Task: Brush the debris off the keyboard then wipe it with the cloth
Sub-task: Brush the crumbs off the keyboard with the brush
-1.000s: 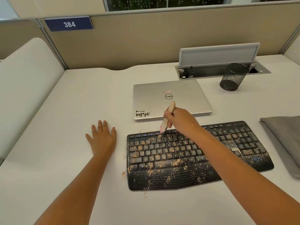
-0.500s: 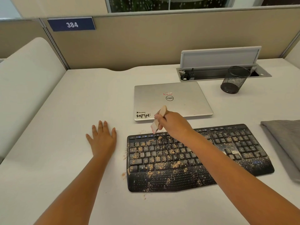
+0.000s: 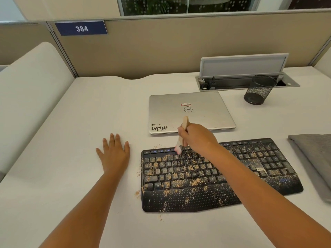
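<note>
A black keyboard (image 3: 211,178) lies on the white desk, sprinkled with tan crumbs over its keys and palm rest. My right hand (image 3: 198,138) grips a small wooden-handled brush (image 3: 182,135) above the keyboard's top edge, left of centre, with the pale bristles touching the function-key row. My left hand (image 3: 114,153) rests flat on the desk, fingers spread, a little left of the keyboard. A folded grey cloth (image 3: 315,158) lies at the right edge of the desk, partly cut off by the frame.
A closed silver laptop (image 3: 189,113) sits just behind the keyboard. A black mesh pen cup (image 3: 258,90) stands at the back right, beside an open cable tray (image 3: 241,81). Loose crumbs lie on the desk (image 3: 89,113) by the keyboard's left edge.
My right hand has swept the brush leftward along the keyboard's top row and lowered the bristles onto it again. My left hand has stayed put.
</note>
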The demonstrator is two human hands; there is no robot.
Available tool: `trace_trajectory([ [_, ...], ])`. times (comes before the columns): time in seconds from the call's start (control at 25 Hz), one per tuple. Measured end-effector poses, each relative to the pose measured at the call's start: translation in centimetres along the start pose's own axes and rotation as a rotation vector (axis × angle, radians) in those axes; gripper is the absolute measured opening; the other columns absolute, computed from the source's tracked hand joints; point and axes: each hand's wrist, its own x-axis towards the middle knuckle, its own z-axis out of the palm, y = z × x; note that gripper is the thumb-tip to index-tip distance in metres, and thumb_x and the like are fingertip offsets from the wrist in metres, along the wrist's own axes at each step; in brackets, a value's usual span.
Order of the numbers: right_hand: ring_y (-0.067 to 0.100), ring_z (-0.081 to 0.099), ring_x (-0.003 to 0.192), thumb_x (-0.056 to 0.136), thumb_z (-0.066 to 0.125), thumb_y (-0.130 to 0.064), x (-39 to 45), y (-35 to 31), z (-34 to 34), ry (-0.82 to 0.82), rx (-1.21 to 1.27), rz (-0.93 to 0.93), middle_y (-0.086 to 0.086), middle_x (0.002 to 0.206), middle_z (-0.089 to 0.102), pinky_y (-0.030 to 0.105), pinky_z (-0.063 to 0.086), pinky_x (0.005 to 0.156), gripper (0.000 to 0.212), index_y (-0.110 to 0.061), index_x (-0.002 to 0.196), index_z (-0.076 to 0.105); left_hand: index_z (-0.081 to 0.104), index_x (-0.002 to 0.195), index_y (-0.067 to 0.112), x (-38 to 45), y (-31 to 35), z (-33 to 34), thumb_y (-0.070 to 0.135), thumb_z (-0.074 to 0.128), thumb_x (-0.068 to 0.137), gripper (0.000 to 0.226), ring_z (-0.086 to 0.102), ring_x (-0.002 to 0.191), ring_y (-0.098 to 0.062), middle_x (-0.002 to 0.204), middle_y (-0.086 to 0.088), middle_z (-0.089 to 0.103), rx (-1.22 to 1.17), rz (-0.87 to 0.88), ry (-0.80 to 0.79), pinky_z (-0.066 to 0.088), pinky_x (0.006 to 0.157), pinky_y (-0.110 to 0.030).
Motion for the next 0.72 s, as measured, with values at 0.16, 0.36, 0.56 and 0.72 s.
trace_trajectory([
  [0.16,0.008,0.049,0.055,0.102,0.03,-0.035,0.3,0.6,-0.4,-0.022,0.221,0.034,-0.003,0.072,0.063,0.025,0.041,0.059,0.038,-0.013,0.096,0.06,0.013,0.151,0.016,0.1,0.0,0.1,0.045,0.02,0.099,0.06,0.002,0.146,-0.028,0.159,-0.003,0.01,-0.015,-0.001,0.004,0.003,0.114,-0.055],
  [0.36,0.009,0.054,0.06,0.101,0.029,-0.04,-0.4,2.1,-0.6,0.005,0.067,0.074,-0.003,0.077,0.065,0.028,0.046,0.061,0.04,-0.016,0.094,0.06,0.014,0.151,0.016,0.2,-0.2,0.2,0.046,0.019,0.098,0.061,0.003,0.145,-0.028,0.158,-0.004,0.012,-0.022,0.015,0.017,0.004,0.114,-0.056],
  [0.56,0.011,0.053,0.06,0.102,0.03,-0.038,-0.2,3.5,-1.7,0.059,0.196,0.117,-0.002,0.076,0.066,0.027,0.04,0.06,0.044,-0.011,0.091,0.063,0.014,0.151,0.017,0.2,0.2,0.1,0.045,0.021,0.098,0.06,0.005,0.145,-0.027,0.159,-0.003,0.011,0.001,-0.009,0.008,0.007,0.114,-0.055],
  [0.72,0.011,0.051,0.058,0.101,0.031,-0.038,-0.2,2.5,-0.4,-0.051,0.274,0.063,-0.003,0.079,0.066,0.024,0.04,0.058,0.035,-0.019,0.096,0.06,0.016,0.15,0.015,0.5,0.9,-0.2,0.043,0.02,0.098,0.059,0.006,0.145,-0.029,0.158,-0.004,0.012,0.022,-0.033,-0.019,0.009,0.112,-0.058],
])
